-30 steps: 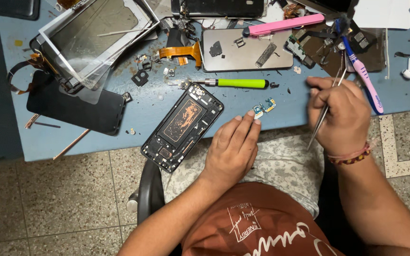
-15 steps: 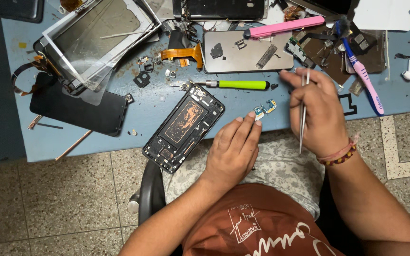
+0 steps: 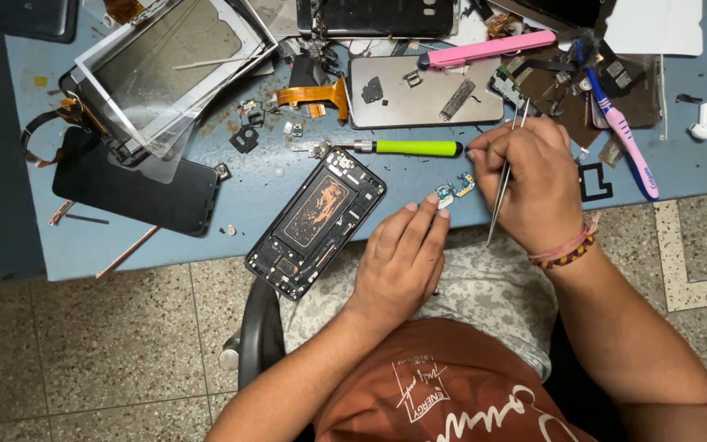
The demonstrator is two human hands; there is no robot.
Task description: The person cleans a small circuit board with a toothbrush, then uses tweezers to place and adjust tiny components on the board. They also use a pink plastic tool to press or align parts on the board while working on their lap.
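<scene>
The left hand [image 3: 400, 266] lies palm down at the table [image 3: 206, 237] edge, fingers loosely together and holding nothing, its fingertips just short of the small board [image 3: 454, 190]. The right hand [image 3: 533, 184], just right of the board, is closed on tweezers [image 3: 503, 182]. Left of the board lies the opened phone [image 3: 317, 221]; just beyond the board, a green screwdriver [image 3: 407, 148]; farther, a pink tool [image 3: 488, 49].

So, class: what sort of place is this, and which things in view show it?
Probably a phone repair bench. An opened phone body lies on the blue table, loose screens and small parts lie scattered, and the right hand holds tweezers.
</scene>
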